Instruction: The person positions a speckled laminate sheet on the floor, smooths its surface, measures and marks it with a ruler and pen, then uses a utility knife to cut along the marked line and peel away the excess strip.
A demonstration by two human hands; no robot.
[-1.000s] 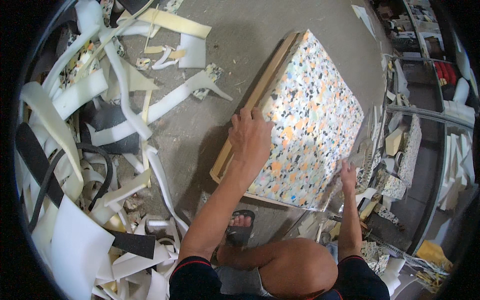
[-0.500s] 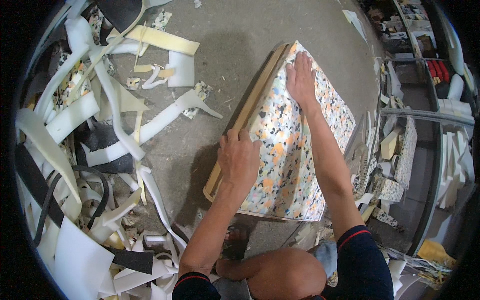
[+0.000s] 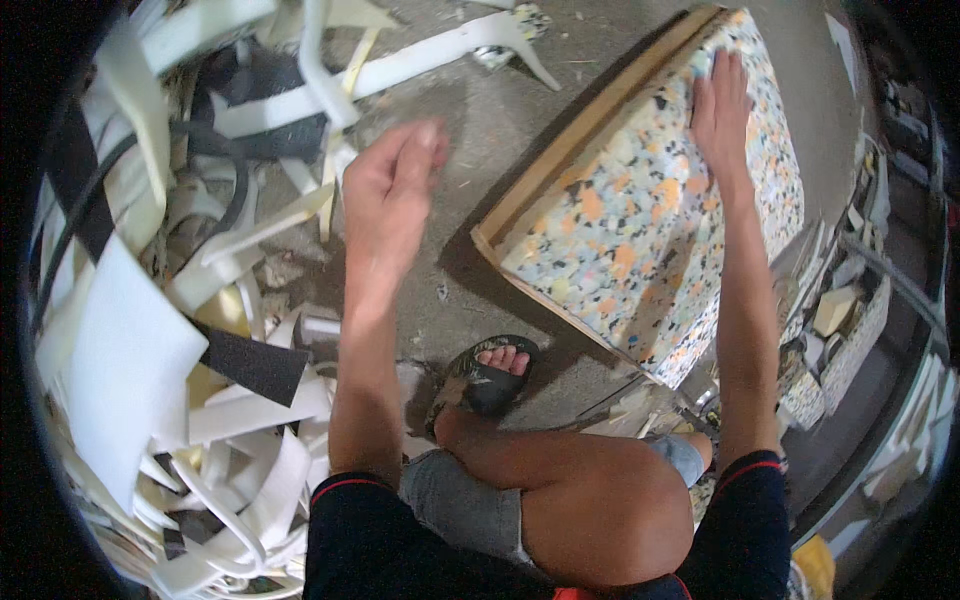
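Observation:
A board (image 3: 600, 250) covered in speckled orange, black and pale foam, with a wooden edge (image 3: 560, 162) along its left side, lies tilted on the floor to my right. My right hand (image 3: 722, 115) rests flat on its foam top near the far end, fingers stretched out. My left hand (image 3: 388, 175) is raised apart from the board, left of it, with curled, slightly blurred fingers; whether anything is in them I cannot make out.
A large heap of white, cream and dark foam offcuts (image 3: 135, 360) covers the left side. Metal racking (image 3: 895, 285) with more scraps runs along the right. My sandalled foot (image 3: 485, 370) is below the board on the concrete floor (image 3: 590, 45).
My left hand has left the board's wooden edge and moved leftward. My right hand moved up onto the board's far top. The view has shifted, so surroundings sit differently in the picture.

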